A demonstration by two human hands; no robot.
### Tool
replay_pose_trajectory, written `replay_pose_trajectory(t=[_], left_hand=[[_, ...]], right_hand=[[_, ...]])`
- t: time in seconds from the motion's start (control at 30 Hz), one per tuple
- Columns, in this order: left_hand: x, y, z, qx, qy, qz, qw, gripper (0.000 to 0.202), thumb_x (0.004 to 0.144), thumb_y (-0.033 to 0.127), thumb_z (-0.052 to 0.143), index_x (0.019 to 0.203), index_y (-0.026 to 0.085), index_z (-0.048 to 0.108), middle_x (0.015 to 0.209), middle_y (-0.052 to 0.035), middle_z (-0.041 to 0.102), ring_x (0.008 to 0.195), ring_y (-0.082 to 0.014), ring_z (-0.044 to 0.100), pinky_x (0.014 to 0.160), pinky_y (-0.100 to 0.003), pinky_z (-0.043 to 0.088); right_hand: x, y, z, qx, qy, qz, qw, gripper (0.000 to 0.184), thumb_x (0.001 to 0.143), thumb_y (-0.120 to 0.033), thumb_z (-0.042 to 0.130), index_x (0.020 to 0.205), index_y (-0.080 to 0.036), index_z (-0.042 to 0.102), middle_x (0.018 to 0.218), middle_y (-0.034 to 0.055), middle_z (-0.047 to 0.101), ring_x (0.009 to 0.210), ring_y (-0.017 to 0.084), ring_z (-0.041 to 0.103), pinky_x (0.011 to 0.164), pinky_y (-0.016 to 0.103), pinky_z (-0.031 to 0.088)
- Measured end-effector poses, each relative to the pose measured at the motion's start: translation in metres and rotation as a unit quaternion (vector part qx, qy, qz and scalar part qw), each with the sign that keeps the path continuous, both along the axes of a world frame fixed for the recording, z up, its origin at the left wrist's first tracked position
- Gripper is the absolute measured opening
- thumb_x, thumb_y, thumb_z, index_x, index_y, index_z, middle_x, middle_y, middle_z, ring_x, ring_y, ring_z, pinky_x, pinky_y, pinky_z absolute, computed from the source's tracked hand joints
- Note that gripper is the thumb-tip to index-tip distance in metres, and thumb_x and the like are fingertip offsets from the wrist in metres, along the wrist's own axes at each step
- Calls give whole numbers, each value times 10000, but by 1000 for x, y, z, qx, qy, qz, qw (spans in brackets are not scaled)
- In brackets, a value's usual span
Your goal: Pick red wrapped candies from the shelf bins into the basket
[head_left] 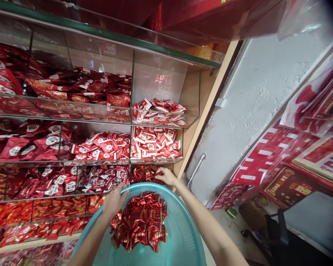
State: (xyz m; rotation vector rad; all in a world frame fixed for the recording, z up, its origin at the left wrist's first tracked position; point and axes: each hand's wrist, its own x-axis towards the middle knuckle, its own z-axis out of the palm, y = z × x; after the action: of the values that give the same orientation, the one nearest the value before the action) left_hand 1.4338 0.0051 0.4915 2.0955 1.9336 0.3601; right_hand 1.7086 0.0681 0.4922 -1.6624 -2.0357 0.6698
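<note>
Shelf unit: glass tiers, divided into compartments, filled much of the left side; wood panel ran up its right end.
Wall: pale, scuffed, right of the shelf unit.
Basket: teal plastic, perforated side, sat low in front of the shelves, its far rim close against the lower tiers.
Patterned sheet: red with white blocks, at right, well apart from the basket.
Bagged stock: darker red packets with white labels, piled in compartments left of the hands.
Basket contents: shiny red packets, heaped loosely inside the basket, toward the left and far side; bare base showed on the right.
White-edged packets: red, mounded in the right-end compartment just above the right hand.
Left hand: gripped the basket rim at its far left.
Lower compartment packets: shiny red, behind the far rim, partly hidden.
Right hand: reached over the rim, fingers bent at those packets; couldn't tell if one was grasped.
</note>
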Motion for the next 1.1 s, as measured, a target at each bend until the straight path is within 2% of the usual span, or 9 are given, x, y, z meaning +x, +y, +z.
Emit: replay_pose_trajectory(t=[0.07,0.17,0.23,0.33,0.47,0.57,0.67,0.8,1.1], left_hand=[[0,0,-1,6,-1,-3,1000,251,888,422,318,971,257,487,804,-8,667,732,-197,625,565,-244,322],[-1,0,-1,10,4,-9,1000,243,891,414,313,954,252,483,786,-4,665,728,-199,625,558,-246,311],[-1,0,-1,9,4,-11,1000,241,892,411,315,956,251,483,782,-3,664,728,-198,625,560,-245,313],[-1,0,-1,4,0,-9,1000,243,890,412,321,967,253,487,795,-1,665,728,-190,623,565,-240,320],[1,0,0,4,3,-7,1000,238,891,404,326,973,250,488,806,1,664,722,-181,620,566,-238,320],[0,0,-1,4,4,-6,1000,236,891,401,326,965,248,490,797,0,664,718,-182,620,566,-239,320],[0,1,-3,7,-1,-4,1000,232,888,405,330,965,254,489,799,1,664,721,-185,620,569,-238,320],[-1,1,-3,6,0,-5,1000,232,889,404,329,971,253,484,797,-3,663,718,-190,621,560,-237,315],[0,-1,0,5,-3,-6,1000,232,890,405,330,972,251,484,771,2,654,705,-186,617,560,-233,319]], right_hand=[[0,-9,8,13,108,-10,994,279,774,-374,584,959,-165,569,845,20,629,737,132,577,670,238,446],[-3,-31,20,9,301,-31,953,359,732,-453,614,941,-166,559,701,-3,600,612,129,563,568,241,442],[-6,-52,27,14,355,-40,934,381,731,-498,607,934,-179,561,646,-23,574,557,114,536,525,227,418],[-10,-84,31,29,360,-41,932,362,759,-522,575,877,-180,587,597,-42,537,492,82,459,486,208,367],[-15,-117,19,1,362,-34,932,370,734,-528,606,758,-160,583,613,-30,556,520,72,455,487,193,351],[-21,-137,8,-85,387,-57,916,400,716,-550,612,717,-161,520,554,-37,541,440,63,445,418,185,334],[-26,-152,2,-187,436,-108,874,449,659,-570,653,771,-184,451,543,-54,537,414,91,514,391,194,385],[-32,-163,-1,-249,484,-157,824,520,579,-556,718,803,-194,419,626,-49,563,525,143,630,505,248,505],[-44,-158,-7,-277,501,-184,799,527,489,-489,794,656,-182,400,548,-50,533,608,168,665,600,252,535]])
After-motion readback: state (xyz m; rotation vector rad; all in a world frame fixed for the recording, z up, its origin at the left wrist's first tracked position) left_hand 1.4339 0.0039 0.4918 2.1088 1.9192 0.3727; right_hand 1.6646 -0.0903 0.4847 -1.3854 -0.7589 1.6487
